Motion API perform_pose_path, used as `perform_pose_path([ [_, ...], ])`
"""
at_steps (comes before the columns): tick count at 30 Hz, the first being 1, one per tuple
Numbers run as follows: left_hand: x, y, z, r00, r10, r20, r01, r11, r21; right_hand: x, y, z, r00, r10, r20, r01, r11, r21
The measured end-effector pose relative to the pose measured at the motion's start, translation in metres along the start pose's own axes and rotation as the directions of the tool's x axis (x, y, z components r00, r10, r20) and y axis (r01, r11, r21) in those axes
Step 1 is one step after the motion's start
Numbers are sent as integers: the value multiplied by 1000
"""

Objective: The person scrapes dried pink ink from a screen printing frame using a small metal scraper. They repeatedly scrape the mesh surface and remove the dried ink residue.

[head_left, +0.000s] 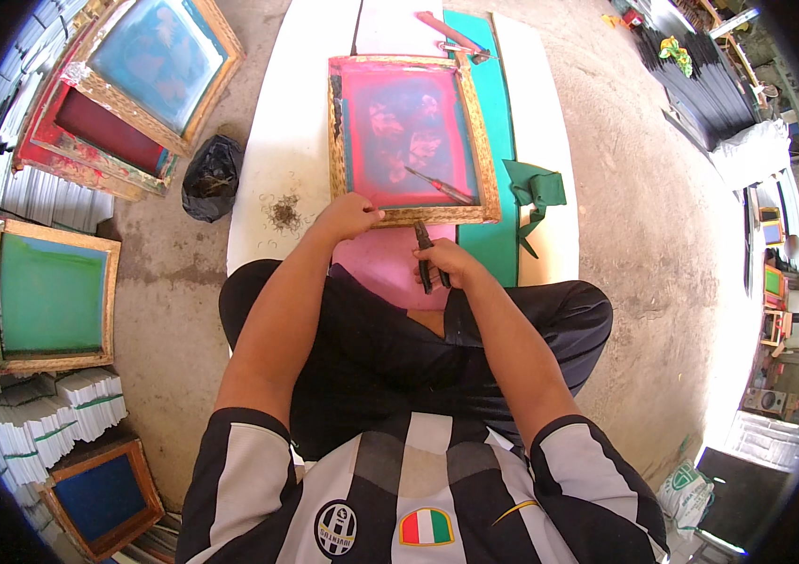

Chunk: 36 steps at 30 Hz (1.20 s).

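Before me lies a wooden screen-printing frame with a pink and blue mesh bearing faint pale shapes. My left hand is closed on its near left corner, fingers curled at the wooden edge. In my right hand is a pair of dark pliers, the jaws pointing up toward the frame's near rail. Whether the jaws touch the wood I cannot tell. On the mesh rests a screwdriver with a red handle, lying slantwise. Pink material shows between the frame and my legs.
The white bench carries a green strip, dark green cloth, a red-handled tool and a small heap of thin scraps. A black bag sits on the floor left. More screens lean against stacked white sheets.
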State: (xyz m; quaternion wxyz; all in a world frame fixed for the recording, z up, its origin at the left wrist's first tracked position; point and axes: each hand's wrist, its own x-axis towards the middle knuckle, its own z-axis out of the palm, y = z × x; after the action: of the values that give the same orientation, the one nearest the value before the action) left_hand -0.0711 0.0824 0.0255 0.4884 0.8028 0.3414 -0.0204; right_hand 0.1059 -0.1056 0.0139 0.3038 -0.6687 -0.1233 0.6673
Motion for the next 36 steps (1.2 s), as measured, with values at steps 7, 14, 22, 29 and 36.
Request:
perform_pose_path([
  [7, 3, -4, -3, 998, 56, 16, -58, 987, 148, 19, -2, -13, 994, 105, 30, -103, 992, -76],
  [14, 5, -5, -2, 999, 18, 29, -22, 991, 129, 17, -17, -16, 989, 149, -23, -150, 987, -63],
  [22, 8, -8, 2, 999, 36, 13, -37, 997, 63, 23, 2, -2, 989, -7, -151, -2, 998, -57],
  [29, 9, -1, 2, 999, 13, 36, -15, 997, 71, 36, 20, 11, 922, -190, -338, 133, 974, -184],
  [36, 12, -3, 6, 994, 106, 4, -106, 987, 122, 58, 36, 10, 802, -364, -473, 97, 862, -498],
])
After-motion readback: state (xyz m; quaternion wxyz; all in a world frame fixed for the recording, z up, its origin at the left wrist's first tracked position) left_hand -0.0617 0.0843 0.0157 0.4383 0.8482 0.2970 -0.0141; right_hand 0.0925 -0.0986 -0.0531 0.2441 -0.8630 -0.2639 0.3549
